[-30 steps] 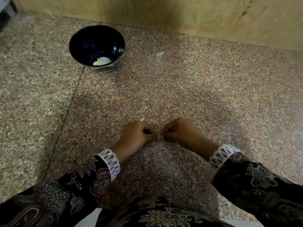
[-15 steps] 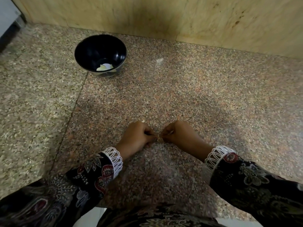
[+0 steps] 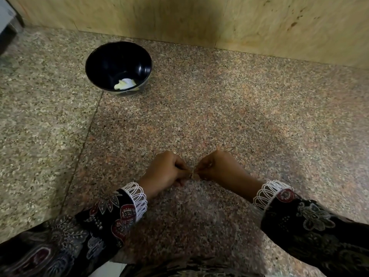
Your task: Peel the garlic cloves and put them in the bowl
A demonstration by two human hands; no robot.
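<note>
A small garlic clove (image 3: 192,174) is pinched between both hands just above the speckled granite counter. My left hand (image 3: 166,170) and my right hand (image 3: 216,168) meet fingertip to fingertip, fingers curled, and hide most of the clove. A black bowl (image 3: 95,66) stands at the far left, about a forearm's length from the hands. Pale peeled garlic (image 3: 124,84) lies at its bottom.
A yellowish stone wall (image 3: 199,19) closes the back of the counter. A seam (image 3: 83,140) in the granite (image 3: 259,116) runs from the bowl toward the near left. Patterned dark sleeves with white lace cuffs cover both forearms.
The hands stay joined on the clove with little movement. The camera has tilted up, so bowl and wall sit lower in view.
</note>
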